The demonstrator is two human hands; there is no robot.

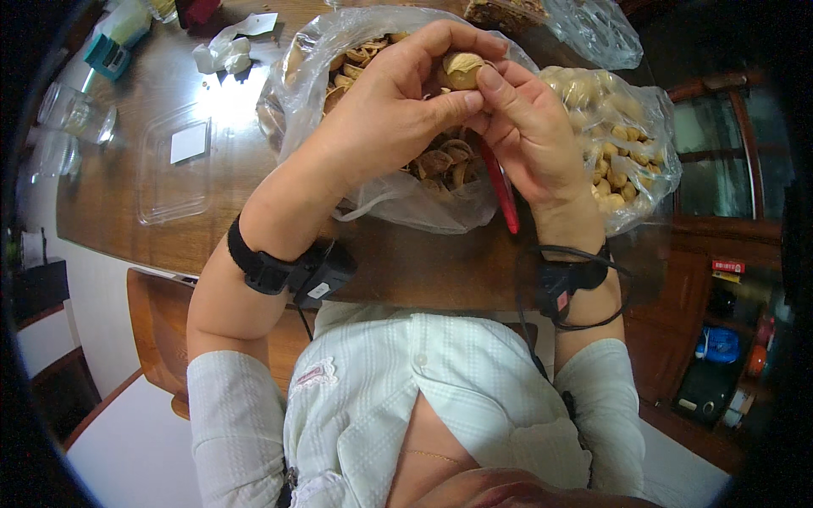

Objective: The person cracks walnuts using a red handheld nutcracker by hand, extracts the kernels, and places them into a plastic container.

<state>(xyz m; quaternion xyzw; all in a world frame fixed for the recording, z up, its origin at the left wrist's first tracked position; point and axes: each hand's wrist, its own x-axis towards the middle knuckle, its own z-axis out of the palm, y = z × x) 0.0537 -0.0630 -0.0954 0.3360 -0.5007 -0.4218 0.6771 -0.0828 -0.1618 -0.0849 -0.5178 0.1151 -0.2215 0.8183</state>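
Observation:
Both hands are raised over an opened clear plastic bag [444, 213] on a dark wooden table. Between them is a round, yellowish-tan nut [462, 71], its outer layer split and partly lifted at the top. My left hand [406, 95] curls around it from the left, with the thumb underneath. From the right, my right hand [530, 114] pinches its edge, thumb against it. Brown shell pieces [444, 164] fill the bag below. A red tool handle [502, 187] sticks out beneath my right hand; whether that hand touches it is hidden.
Right of my hands stands a clear bag of whole tan nuts [619, 165]. Leftward lie a clear plastic tray [147, 184] with a white card [189, 143], crumpled tissue [228, 56] and glass jars [76, 114]. A cable [629, 279] loops around my right wrist.

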